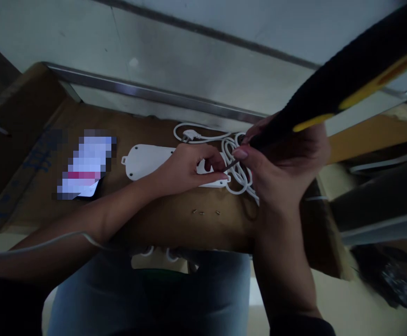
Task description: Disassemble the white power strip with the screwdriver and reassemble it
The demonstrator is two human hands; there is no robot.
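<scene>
— Item one?
— One white power strip [147, 161], lying screw-holed face up on the brown cardboard [175, 224], its right end resting under the left hand [192, 165].

— Grip, left?
— Narrow: thumb and fingers are bunching at the tip of item two. Whether they are pinching it, I cannot tell.

— Item two?
— One screwdriver [336, 84], black handle with yellow inlays. The right hand [280, 168] is holding it firmly, thumb pressing near the shaft, which is slanting down toward the strip's right end.

— Attachments?
— One white cord [243, 175], looping in a bundle beside that end; its plug [191, 136] is lying beyond the strip.

— Loose pieces?
— Three small screws [202, 213], lying apart on the near side.

— Remainder?
— One smartphone [87, 163], screen glowing and pixelated, lying left of the strip.
</scene>
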